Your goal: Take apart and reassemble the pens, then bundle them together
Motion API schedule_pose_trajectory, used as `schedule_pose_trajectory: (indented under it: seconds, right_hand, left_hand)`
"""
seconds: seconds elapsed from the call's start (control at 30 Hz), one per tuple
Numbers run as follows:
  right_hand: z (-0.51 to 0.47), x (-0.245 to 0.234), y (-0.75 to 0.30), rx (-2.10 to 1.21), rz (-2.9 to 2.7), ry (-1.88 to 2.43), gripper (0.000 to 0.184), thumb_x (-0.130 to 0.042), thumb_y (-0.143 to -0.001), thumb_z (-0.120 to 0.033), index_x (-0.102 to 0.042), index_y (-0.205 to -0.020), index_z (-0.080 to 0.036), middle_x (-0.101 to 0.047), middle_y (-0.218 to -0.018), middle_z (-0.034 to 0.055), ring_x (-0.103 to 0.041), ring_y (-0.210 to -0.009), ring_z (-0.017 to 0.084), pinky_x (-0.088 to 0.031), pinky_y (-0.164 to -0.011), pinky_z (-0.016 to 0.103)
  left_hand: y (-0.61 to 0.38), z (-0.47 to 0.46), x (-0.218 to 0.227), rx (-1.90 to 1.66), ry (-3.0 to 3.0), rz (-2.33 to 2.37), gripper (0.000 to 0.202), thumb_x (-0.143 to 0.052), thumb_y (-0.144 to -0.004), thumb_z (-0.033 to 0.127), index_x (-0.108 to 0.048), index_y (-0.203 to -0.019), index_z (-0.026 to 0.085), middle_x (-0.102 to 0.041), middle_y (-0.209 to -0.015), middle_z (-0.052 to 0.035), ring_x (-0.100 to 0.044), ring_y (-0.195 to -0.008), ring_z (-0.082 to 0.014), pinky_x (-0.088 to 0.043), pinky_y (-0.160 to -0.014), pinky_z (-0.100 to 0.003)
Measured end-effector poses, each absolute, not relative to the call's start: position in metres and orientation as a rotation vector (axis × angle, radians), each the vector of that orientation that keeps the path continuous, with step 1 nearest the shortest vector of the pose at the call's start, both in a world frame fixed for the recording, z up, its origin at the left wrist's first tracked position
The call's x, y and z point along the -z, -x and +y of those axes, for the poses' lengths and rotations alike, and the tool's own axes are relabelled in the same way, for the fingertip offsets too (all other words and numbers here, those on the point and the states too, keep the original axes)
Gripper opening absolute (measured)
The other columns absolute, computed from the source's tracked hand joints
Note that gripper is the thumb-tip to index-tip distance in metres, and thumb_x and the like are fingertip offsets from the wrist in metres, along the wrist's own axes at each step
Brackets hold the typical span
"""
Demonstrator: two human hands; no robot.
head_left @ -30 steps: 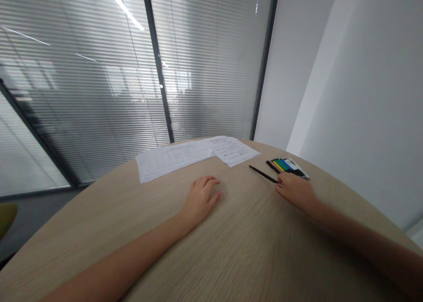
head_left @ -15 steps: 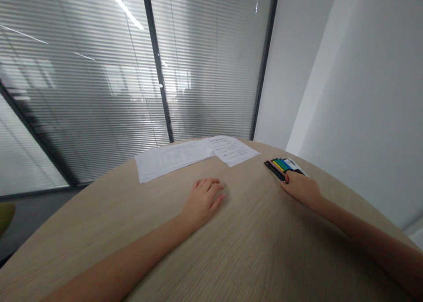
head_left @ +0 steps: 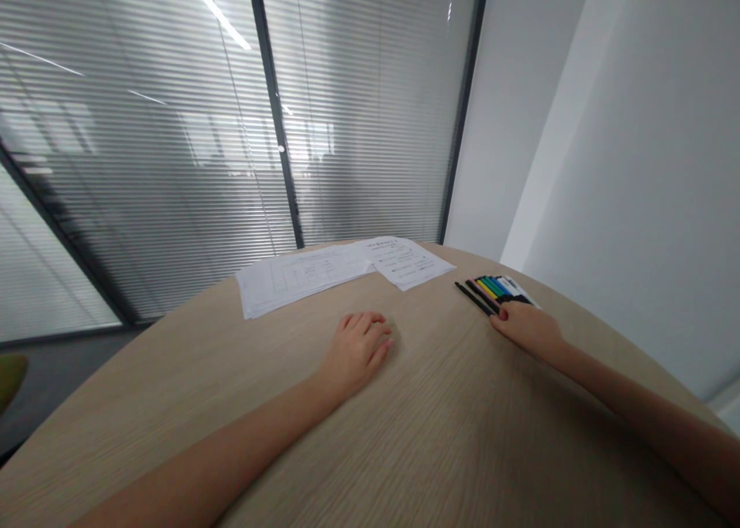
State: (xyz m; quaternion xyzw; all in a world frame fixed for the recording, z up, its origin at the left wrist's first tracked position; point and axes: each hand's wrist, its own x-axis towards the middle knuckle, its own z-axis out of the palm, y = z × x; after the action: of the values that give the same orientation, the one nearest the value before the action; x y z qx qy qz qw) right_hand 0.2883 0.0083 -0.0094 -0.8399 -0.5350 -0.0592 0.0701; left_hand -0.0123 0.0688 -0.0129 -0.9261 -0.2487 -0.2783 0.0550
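Observation:
My left hand (head_left: 359, 349) rests palm down near the middle of the table, fingers slightly bent and apart, holding nothing. On the right, my right hand (head_left: 529, 329) has its thumb and fingers closed at the near end of a slim black pen (head_left: 472, 298). That pen lies at a small gap to the left of a row of coloured pens (head_left: 491, 287) in yellow, green, blue and black. A white label or pack (head_left: 514, 285) shows at the right end of the row. The hand covers the near ends of the row.
Printed sheets of paper (head_left: 306, 274) lie overlapped at the far edge of the round wooden table (head_left: 416, 420). Behind it stands a glass partition with blinds (head_left: 358, 127). A white wall (head_left: 636, 166) rises on the right, and a green-yellow chair part (head_left: 10, 378) shows at left.
The black pen has shifted left, away from the row, and a gap now shows between them. My right hand has barely moved; my left hand stays still.

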Motion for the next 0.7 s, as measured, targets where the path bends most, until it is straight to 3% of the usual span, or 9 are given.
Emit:
schedule_pose_trajectory:
  seconds: [0.7]
  right_hand:
    - [0.0104, 0.009, -0.2884, 0.165, -1.552, 2.597, 0.03, -0.038, -0.075, -0.041, -0.058, -0.071, -0.018, -0.063, -0.079, 0.0074, -0.058, -0.074, 0.024, -0.04, -0.053, 0.028]
  left_hand:
    - [0.0118, 0.0687, 0.0128, 0.801, 2.833, -0.762, 0.022, -0.035, -0.083, 0.024, -0.054, -0.089, 0.016, -0.055, -0.096, -0.0068, -0.047, -0.092, -0.0186, -0.033, -0.081, -0.037]
